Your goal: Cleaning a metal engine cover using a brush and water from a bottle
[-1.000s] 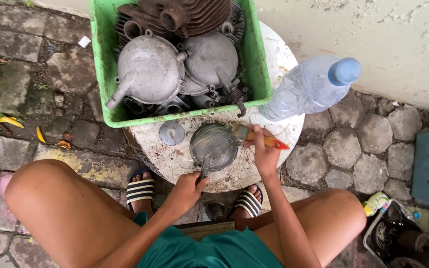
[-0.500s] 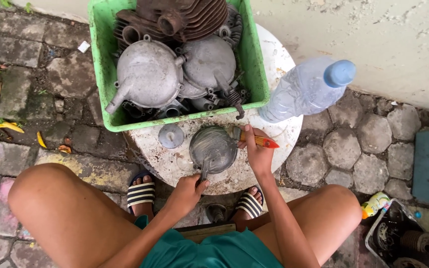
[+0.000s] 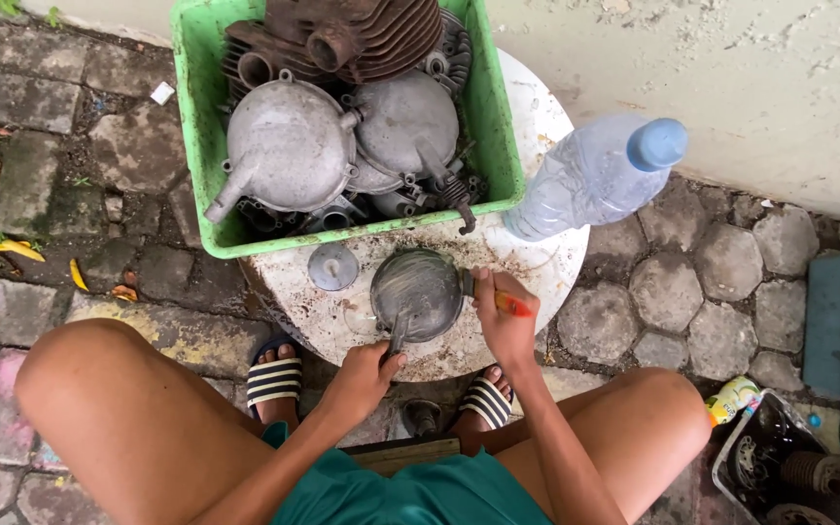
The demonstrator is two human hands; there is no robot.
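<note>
Head view, looking straight down on a seated person working at a round white stone table [image 3: 546, 282]. At nine o'clock from the work lies a small round metal cap [image 3: 332, 265] on the tabletop, apart from both hands. The left hand [image 3: 367, 374] is closed around the stem of a round grey metal engine cover [image 3: 418, 294], which rests on the table's near edge at the centre of the scene. At three o'clock from the cover, the right hand [image 3: 506, 326] is clamped on an orange-handled tool [image 3: 509, 303], probably a screwdriver or brush, with its working end pressed to the cover's rim.

Against the frame one second back, the right hand has slid down and in: it then sat higher with the orange handle sticking out well to the right, and now the handle is mostly covered by the fingers and the tool meets the cover's side. The left hand has kept its hold on the stem, and the cover has barely shifted. My reading is that the tool has just been brought to bear, so work on the cover's edge is under way.

At twelve o'clock the green plastic crate [image 3: 196, 146] holds grey covers and a rusty finned cylinder [image 3: 362, 34], unchanged; at one o'clock the clear water bottle [image 3: 590, 180] with its blue cap also stands as before.
</note>
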